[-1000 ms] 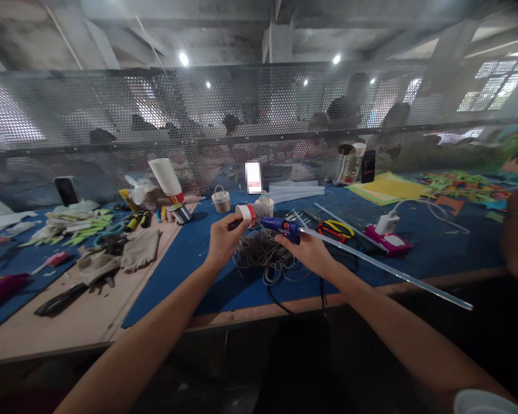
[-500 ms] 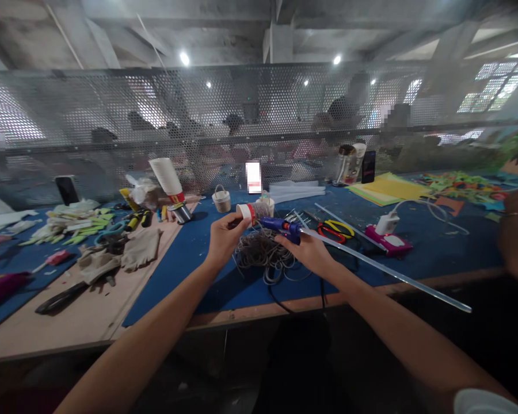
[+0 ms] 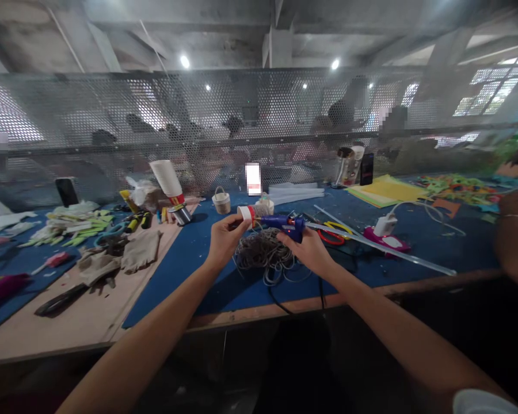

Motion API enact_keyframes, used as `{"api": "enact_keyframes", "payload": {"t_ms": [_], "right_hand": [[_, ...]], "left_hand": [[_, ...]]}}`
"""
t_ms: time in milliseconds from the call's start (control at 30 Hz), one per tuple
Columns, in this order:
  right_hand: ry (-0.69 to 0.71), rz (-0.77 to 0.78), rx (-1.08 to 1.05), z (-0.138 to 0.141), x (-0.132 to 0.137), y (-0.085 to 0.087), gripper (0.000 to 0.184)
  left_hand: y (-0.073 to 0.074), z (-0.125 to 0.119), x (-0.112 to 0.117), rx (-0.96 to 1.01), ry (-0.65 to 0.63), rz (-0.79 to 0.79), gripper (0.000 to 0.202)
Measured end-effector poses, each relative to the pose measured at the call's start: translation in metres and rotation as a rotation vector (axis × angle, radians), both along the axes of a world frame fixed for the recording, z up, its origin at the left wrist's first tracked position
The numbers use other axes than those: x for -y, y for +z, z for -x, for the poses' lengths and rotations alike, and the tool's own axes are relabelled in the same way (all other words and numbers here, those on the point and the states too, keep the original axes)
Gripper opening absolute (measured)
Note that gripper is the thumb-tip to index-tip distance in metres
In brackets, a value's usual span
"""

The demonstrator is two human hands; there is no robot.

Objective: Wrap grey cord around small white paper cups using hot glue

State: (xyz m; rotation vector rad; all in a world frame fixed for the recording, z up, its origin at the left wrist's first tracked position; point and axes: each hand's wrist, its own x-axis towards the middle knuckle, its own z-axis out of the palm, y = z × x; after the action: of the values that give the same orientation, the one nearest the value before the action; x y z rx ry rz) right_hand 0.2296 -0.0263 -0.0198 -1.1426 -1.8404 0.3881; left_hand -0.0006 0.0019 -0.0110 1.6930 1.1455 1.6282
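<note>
My left hand is closed on a paper cup, held on its side, with a red band showing and grey cord wound round part of it. In my right hand is a blue hot glue gun, its nozzle at the cup's side; I cannot tell whether it touches. A long clear glue stick juts out of the gun's back to the right. Below both hands lies a loose heap of grey cord on the blue mat.
A small cord-wrapped basket stands behind my left hand. Scissors and a pink power socket lie to the right. Gloves and stacked cups are on the left. Another person's arm is at the right edge.
The glue gun has levelled out, its rear rising so the glue stick's far end is higher and a little further left. My left hand and the cup have hardly moved.
</note>
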Motion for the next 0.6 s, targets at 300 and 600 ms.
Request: {"api": "enact_keyframes", "payload": {"t_ms": [300,600], "right_hand": [[-0.017,0.224,-0.207,-0.0038,-0.0039,-0.0007,0.048],[0.114,0.382,-0.638,-0.0084,-0.0083,0.0046,0.04]], "left_hand": [[0.0056,-0.0016,0.0047,0.039,-0.013,0.006,0.03],[0.0074,-0.0015,0.0063,0.064,-0.038,-0.007,0.032]]}}
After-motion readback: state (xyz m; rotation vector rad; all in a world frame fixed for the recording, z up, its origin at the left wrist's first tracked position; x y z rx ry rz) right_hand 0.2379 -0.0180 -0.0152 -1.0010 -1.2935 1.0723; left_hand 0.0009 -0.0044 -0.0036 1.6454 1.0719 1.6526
